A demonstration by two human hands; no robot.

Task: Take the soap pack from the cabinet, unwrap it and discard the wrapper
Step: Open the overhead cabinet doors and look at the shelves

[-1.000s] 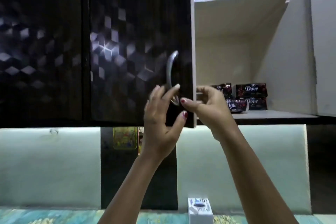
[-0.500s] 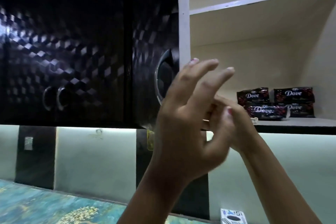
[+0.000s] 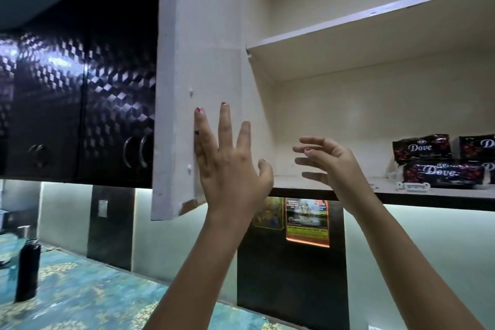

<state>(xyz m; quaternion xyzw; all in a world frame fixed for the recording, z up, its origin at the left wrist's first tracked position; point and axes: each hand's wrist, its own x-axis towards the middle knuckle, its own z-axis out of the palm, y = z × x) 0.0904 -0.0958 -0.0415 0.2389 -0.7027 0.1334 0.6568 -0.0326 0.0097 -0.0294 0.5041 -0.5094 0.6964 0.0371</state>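
Open cabinet door [image 3: 198,61]; left hand [image 3: 230,169] and right hand [image 3: 334,161] spread, empty; packs [image 3: 442,171] labelled "Dove" on shelf [image 3: 308,182].

Empty hands [image 3: 281,166] before open cabinet [image 3: 348,35], soap packs [image 3: 439,161] inside

The premises were a domestic kitchen, evidenced by glossy dark wall cabinets [image 3: 80,104], a patterned counter [image 3: 80,300] and a lit backsplash [image 3: 171,236].
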